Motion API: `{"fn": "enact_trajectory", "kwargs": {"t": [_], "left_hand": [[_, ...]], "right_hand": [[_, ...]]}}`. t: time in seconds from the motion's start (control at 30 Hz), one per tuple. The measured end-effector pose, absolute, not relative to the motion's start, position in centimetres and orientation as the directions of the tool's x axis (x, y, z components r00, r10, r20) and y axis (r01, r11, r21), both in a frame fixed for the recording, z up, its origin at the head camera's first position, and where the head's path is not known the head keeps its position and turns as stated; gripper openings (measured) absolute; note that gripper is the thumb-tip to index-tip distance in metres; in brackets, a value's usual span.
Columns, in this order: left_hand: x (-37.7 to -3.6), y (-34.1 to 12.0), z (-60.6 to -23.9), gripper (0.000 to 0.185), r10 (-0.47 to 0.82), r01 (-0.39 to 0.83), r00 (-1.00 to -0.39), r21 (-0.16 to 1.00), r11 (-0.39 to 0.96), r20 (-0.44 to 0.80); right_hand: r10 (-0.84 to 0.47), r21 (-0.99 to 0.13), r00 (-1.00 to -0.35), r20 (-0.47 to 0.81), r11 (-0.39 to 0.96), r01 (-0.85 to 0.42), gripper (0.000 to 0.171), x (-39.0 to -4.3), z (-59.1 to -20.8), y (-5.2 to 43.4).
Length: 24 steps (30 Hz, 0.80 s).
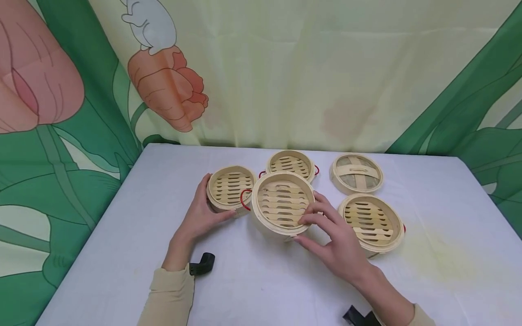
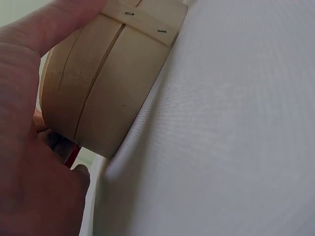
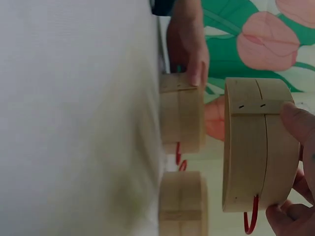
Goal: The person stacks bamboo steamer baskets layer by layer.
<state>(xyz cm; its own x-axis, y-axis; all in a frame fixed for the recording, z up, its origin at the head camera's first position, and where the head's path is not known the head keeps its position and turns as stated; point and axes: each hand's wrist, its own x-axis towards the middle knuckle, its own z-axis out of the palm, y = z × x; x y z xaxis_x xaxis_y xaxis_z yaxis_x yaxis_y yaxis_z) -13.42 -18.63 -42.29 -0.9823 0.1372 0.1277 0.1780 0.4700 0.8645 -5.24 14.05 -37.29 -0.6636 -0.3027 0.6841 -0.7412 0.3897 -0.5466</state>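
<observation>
My left hand grips a round bamboo steamer basket that stands on the table, thumb along its near wall and fingers round its left side. In the left wrist view the wall of this basket rests against the white cloth. My right hand holds a second bamboo steamer basket up off the table, thumb low on the outer wall and fingertips over the rim. Its slatted floor faces the head camera, slightly tilted. A red loop handle hangs from this basket in the right wrist view.
Behind the held basket stands another steamer basket with red handles. At the right lie one more basket and a woven bamboo lid behind it. A white cloth covers the table, and a printed curtain hangs at its back.
</observation>
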Motion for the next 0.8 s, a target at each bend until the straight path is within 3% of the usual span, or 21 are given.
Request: {"fn": "enact_trajectory", "kwargs": {"t": [0.13,0.27,0.37,0.8], "left_hand": [[-13.4,-18.6,-42.1,0.127,0.133,0.162,-0.985,0.867,0.471,0.112],[-13.4,-18.6,-41.8,0.127,0.140,0.152,-0.986,0.868,0.473,0.096],[-13.3,-18.6,-41.6,0.126,0.145,0.145,-0.986,0.866,0.479,0.085],[-13.5,-18.6,-40.9,0.115,0.166,0.187,-0.979,0.860,0.475,0.121]], "right_hand": [[-0.263,-0.570,-0.679,0.685,0.388,-0.725,0.036,-6.6,-36.2,13.1],[-0.227,-0.565,-0.661,0.715,0.370,-0.737,0.025,-8.1,-35.6,11.9],[-0.217,-0.578,-0.675,0.705,0.376,-0.724,0.032,-9.0,-35.5,10.8],[-0.273,-0.594,-0.684,0.676,0.347,-0.725,0.029,-12.6,-35.9,6.3]]}}
